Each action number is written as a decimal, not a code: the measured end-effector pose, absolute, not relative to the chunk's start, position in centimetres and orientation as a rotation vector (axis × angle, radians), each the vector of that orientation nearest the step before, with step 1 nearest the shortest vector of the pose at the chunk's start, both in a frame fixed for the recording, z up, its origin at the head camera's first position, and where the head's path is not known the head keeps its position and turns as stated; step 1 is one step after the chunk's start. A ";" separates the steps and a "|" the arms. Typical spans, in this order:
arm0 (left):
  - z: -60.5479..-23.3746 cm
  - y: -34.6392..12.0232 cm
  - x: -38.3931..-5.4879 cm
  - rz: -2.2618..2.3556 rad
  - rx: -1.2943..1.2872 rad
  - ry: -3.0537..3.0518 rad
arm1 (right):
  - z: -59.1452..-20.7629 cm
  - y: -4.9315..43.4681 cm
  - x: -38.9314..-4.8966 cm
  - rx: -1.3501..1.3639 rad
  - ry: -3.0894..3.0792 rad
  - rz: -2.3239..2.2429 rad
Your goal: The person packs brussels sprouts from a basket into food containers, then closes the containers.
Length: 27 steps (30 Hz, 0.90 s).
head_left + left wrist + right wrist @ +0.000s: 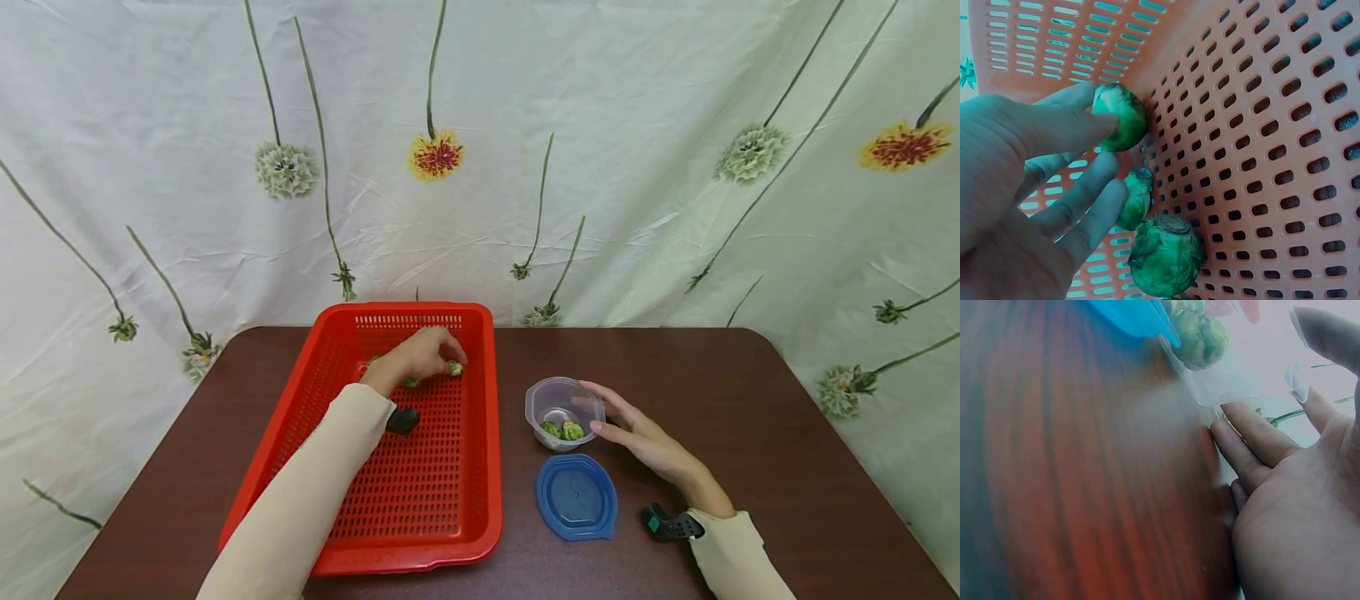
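Inside the red plastic basket (420, 554), my left hand (420, 357) pinches a Brussels sprout (1125, 119) between thumb and fingers. Two more sprouts are close below it in the left wrist view: a smaller one (1136, 203) by the fingertips and a larger one (1165, 259) against the slotted wall. On the right, my right hand (637, 429) holds a clear plastic tub (542, 402) by its right side, thumb at the near part and fingers round the back. A few green sprouts (572, 430) lie at the bottom of the tub.
A blue lid (577, 497) lies on the dark brown table (750, 417), just in front of the tub. The basket's tall right rim (491, 450) stands between the two hands. Behind the table hangs a white flowered cloth (637, 208).
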<state>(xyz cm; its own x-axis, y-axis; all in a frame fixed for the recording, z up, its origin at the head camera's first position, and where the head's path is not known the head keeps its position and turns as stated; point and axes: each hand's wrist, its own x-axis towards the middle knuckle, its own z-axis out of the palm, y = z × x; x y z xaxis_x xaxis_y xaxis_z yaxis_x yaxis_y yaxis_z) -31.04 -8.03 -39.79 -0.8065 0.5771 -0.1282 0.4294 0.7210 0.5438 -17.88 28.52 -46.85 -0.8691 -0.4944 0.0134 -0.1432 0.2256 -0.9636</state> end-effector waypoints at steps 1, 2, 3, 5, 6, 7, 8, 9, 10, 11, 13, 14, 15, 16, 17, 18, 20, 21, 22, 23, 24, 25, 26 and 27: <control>-39.8 -8.0 -31.1 0.722 0.790 2.635 | -46.9 28.5 -17.9 -0.596 2.208 -1.685; -39.9 -8.0 -31.1 0.716 0.784 2.631 | -46.9 28.5 -17.9 -0.595 2.208 -1.684; -39.9 -8.0 -31.1 0.706 0.780 2.628 | -46.9 28.5 -17.9 -0.594 2.208 -1.683; -40.0 -8.0 -31.1 0.688 0.767 2.621 | -46.9 28.5 -17.9 -0.593 2.209 -1.680; -40.1 -8.0 -31.1 0.685 0.761 2.619 | -46.9 28.5 -17.8 -0.593 2.210 -1.679; -40.1 -8.0 -31.1 0.683 0.756 2.616 | -46.9 28.5 -17.8 -0.593 2.208 -1.680; -40.1 -8.0 -31.1 0.682 0.756 2.613 | -46.9 28.5 -17.8 -0.593 2.206 -1.682; -40.2 -8.0 -31.1 0.686 0.756 2.611 | -46.9 28.5 -17.8 -0.592 2.203 -1.683; -40.2 -8.1 -31.1 0.694 0.753 2.606 | -46.9 28.5 -17.8 -0.592 2.201 -1.686; -40.2 -8.1 -31.1 0.701 0.758 2.603 | -46.9 28.5 -17.8 -0.591 2.198 -1.688; -40.3 -8.2 -31.1 0.720 0.763 2.593 | -46.9 28.5 -17.8 -0.592 2.193 -1.693; -40.3 -8.3 -31.1 0.728 0.768 2.586 | -47.0 28.5 -17.8 -0.595 2.193 -1.692; -40.3 -8.3 -31.1 0.736 0.770 2.579 | -47.0 28.5 -17.8 -0.596 2.194 -1.692; -40.3 -8.3 -31.1 0.741 0.774 2.574 | -47.0 28.5 -17.9 -0.599 2.195 -1.692; -40.3 -8.4 -31.2 0.741 0.780 2.569 | -47.0 28.5 -17.9 -0.602 2.195 -1.691; -40.3 -8.4 -31.2 0.743 0.778 2.565 | -47.0 28.5 -17.8 -0.604 2.196 -1.691; -40.2 -8.4 -31.2 0.741 0.779 2.559 | -47.0 28.5 -17.8 -0.604 2.194 -1.691; -40.2 -8.4 -31.2 0.739 0.776 2.558 | -46.9 28.5 -17.9 -0.602 2.193 -1.692; -40.1 -8.4 -31.2 0.738 0.770 2.556 | -46.9 28.5 -17.9 -0.601 2.193 -1.693; -40.1 -8.4 -31.2 0.737 0.770 2.556 | -46.9 28.5 -17.9 -0.599 2.193 -1.692; -40.1 -8.4 -31.2 0.736 0.771 2.556 | -46.9 28.5 -17.9 -0.597 2.194 -1.691; -40.1 -8.4 -31.2 0.737 0.772 2.554 | -46.9 28.5 -17.9 -0.595 2.195 -1.689; -40.1 -8.4 -31.2 0.739 0.769 2.553 | -46.9 28.5 -17.9 -0.594 2.196 -1.688; -40.0 -8.4 -31.2 0.740 0.773 2.553 | -46.9 28.6 -17.9 -0.594 2.198 -1.687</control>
<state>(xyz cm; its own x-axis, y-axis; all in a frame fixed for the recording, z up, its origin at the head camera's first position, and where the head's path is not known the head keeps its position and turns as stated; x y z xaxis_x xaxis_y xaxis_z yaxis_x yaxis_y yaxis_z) -31.23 -8.38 -40.04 -0.7804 0.5948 -0.1927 0.3995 0.7115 0.5781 -17.91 28.56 -46.92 -0.8672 -0.4978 0.0090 -0.1373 0.2217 -0.9654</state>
